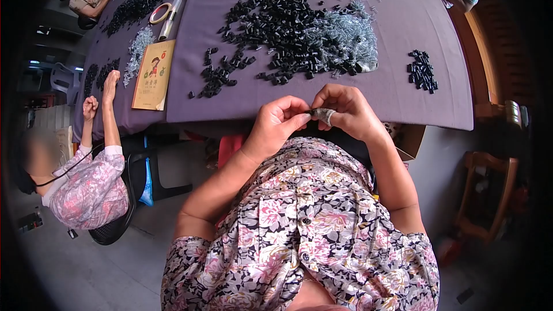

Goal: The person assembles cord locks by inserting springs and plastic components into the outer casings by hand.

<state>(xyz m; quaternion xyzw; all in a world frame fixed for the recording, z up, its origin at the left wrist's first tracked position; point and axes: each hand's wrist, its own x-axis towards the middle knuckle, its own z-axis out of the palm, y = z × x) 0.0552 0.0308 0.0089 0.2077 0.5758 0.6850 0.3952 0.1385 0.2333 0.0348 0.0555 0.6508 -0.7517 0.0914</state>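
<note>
Just in front of my body, near the table's front edge, my left hand (280,122) and my right hand (349,114) meet fingertip to fingertip. Both are closed in a pinch on a small black piece (311,112), mostly hidden by the fingers. A greyish wrap (323,116) covers part of a digit on my right hand. Beyond the hands lies a large heap of small black tubular pieces (271,20). Clear plastic pieces (345,37) are heaped against its right side. Farther right is a small separate pile of black pieces (423,71).
A purple cloth covers the table (403,29). To the left lie a yellowish booklet (152,75), a tape roll (160,13) and a clear-and-white tube (170,20). A seated person (89,190) works at the left; other people sit farther off. A wooden chair (487,196) stands right.
</note>
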